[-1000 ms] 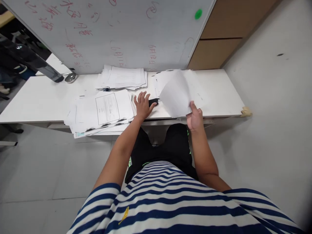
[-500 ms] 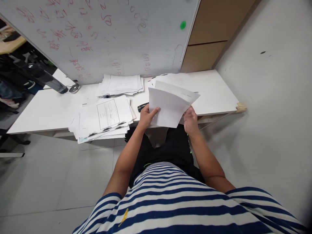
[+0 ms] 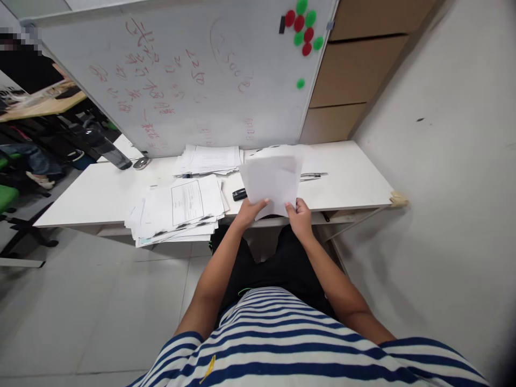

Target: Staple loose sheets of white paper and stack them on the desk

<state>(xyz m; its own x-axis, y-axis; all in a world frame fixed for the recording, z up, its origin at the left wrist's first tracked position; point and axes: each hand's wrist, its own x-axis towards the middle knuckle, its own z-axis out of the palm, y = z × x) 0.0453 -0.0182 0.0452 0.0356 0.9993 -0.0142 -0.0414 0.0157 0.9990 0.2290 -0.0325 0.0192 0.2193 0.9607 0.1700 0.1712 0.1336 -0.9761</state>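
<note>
Sheets of white paper are held upright over the front edge of the white desk. My left hand grips their lower left edge, thumb on the near face. On the lower right, my right hand pinches them the same way. How many sheets there are, I cannot tell. Just left of them a black stapler lies on the desk, partly behind my left hand. Further left is a large spread stack of printed papers, overhanging the front edge. Behind it sits a second paper stack.
A whiteboard with red writing and round magnets stands along the desk's back. Cardboard boxes rise beside it, near the right wall. More papers lie behind the held sheets. A dark bottle and a computer mouse are at the left.
The held sheets went from tilted and fanned to upright and more even. My right hand shifted left onto their lower edge, its thumb now in front. The view tipped upward, showing more whiteboard.
</note>
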